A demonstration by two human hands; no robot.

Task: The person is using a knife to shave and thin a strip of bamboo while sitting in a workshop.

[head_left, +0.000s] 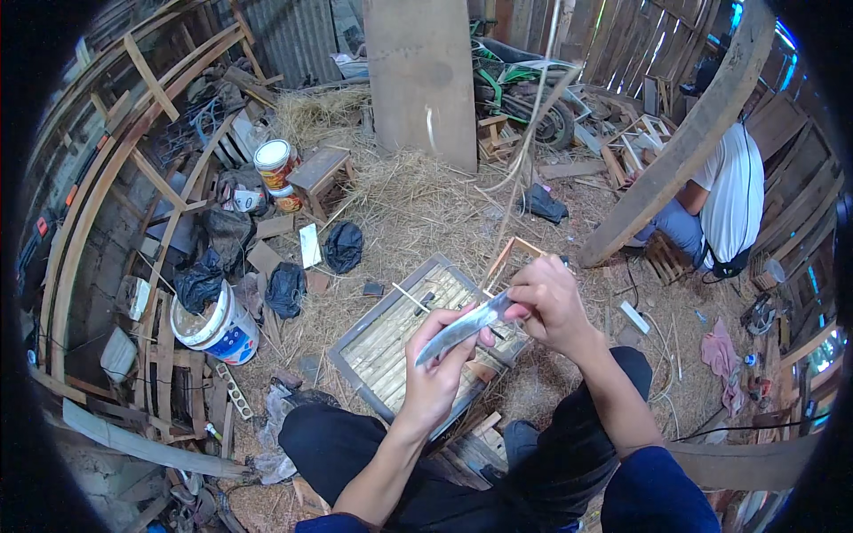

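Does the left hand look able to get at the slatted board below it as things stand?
Probably yes: the slatted board lies just below the left hand, with no obstacle seen between them. That hand holds a curved shiny piece, though, so it would likely need to let go first.

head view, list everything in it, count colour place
Curved strip: 1, silvery, held at centre
Slatted panel: 1, pale, grey-framed, centre
Bucket: 1, white and blue, left
Tubs: 2, multicoloured, back left
Stool: 1, brown, beside tubs
Bags: at least 3, black, left
Board: 1, tan, back centre
Wheeled vehicle: 1, green, right of board
Post: 1, brown, right
Cloth: 1, pink, right
Other person: 1, white top, right
Straw: uncounted, yellowish, middle
Scrap wood: many, brown, around
Left hand: 1, bare, centre
Right hand: 1, bare, centre
Legs: 2, black-clad, bottom
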